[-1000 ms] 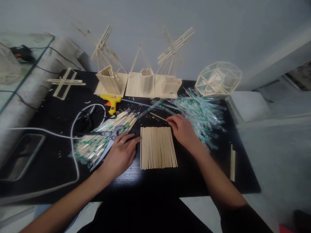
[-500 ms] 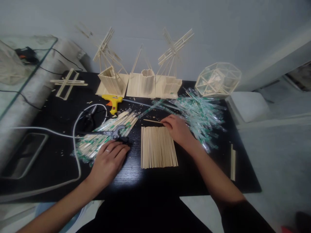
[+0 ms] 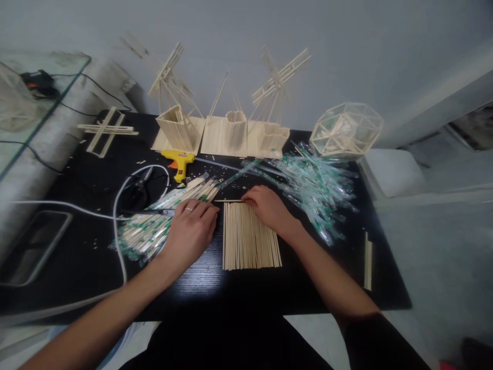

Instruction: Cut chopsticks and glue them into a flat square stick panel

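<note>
My right hand (image 3: 265,205) pinches a thin wooden stick (image 3: 229,201) that lies crosswise along the far edge of a row of sticks (image 3: 252,241). These sticks lie side by side as a flat, roughly square mat on the black table. My left hand (image 3: 194,226) rests palm down to the left of the mat, fingers stretched forward, their tips close to the crosswise stick's left end. Beneath that hand the head of a dark hand cutter is hidden; part of its handle (image 3: 154,211) shows. Wrapped sticks (image 3: 142,234) lie under and beside the cutter.
A yellow glue gun (image 3: 179,162) lies behind the wrapped sticks. Empty plastic wrappers (image 3: 316,180) are heaped at right. Stick models (image 3: 177,128) stand along the back, beside a faceted stick frame (image 3: 346,128). A white cable (image 3: 119,241) loops at left. Loose sticks (image 3: 368,262) lie near the right edge.
My right hand has moved left and slightly nearer, bringing the stick to the mat's far edge. My left hand has moved forward and right, over the cutter's head.
</note>
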Demonstrator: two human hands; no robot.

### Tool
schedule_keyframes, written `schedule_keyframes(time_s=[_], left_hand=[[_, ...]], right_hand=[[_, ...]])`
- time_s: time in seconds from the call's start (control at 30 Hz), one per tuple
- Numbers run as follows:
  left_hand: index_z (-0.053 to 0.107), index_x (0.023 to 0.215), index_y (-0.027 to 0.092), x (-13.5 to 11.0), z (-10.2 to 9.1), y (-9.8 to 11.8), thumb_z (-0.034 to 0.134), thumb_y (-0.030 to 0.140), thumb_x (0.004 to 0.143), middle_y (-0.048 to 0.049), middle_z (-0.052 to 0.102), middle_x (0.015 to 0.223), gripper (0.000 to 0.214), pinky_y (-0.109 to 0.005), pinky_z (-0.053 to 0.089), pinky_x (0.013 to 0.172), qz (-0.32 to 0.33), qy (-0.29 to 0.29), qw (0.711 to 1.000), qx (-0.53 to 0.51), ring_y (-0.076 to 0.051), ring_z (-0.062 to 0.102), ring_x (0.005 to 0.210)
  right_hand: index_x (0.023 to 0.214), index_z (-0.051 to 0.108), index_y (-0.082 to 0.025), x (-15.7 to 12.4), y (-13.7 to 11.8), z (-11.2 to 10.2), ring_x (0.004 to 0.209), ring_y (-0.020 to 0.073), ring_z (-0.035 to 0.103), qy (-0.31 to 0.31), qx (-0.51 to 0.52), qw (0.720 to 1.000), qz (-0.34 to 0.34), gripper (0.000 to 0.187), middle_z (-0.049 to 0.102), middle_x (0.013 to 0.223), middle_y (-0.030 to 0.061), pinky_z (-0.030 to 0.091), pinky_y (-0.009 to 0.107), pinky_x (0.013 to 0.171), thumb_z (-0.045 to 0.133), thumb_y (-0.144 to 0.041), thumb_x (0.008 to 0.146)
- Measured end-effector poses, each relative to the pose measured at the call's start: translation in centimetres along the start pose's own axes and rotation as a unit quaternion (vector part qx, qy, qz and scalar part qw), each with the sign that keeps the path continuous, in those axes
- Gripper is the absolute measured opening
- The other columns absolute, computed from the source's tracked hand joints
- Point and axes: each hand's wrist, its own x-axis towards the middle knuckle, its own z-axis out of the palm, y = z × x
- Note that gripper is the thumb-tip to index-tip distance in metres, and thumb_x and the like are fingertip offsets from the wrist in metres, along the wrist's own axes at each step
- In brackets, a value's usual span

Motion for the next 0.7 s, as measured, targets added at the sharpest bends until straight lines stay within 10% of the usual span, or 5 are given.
schedule_keyframes(time_s=[0.7], left_hand=[[0.065,0.133,0.010,2.8,3.1,0.9,0.059,0.029,0.103,-0.0190,0.066,0.135,0.036,-0.054,0.045,0.107,0.050,-0.061,0.997,-0.004,-0.037,0.060,0.127]], right_hand=[[0.112,0.073,-0.019,-7.2,4.3,-2.8,0.112,0.0280,0.066,0.079,-0.005,0.989,0.122,0.024,0.070,0.112,0.0092,0.052,0.044,0.099,0.080,-0.021,0.090]])
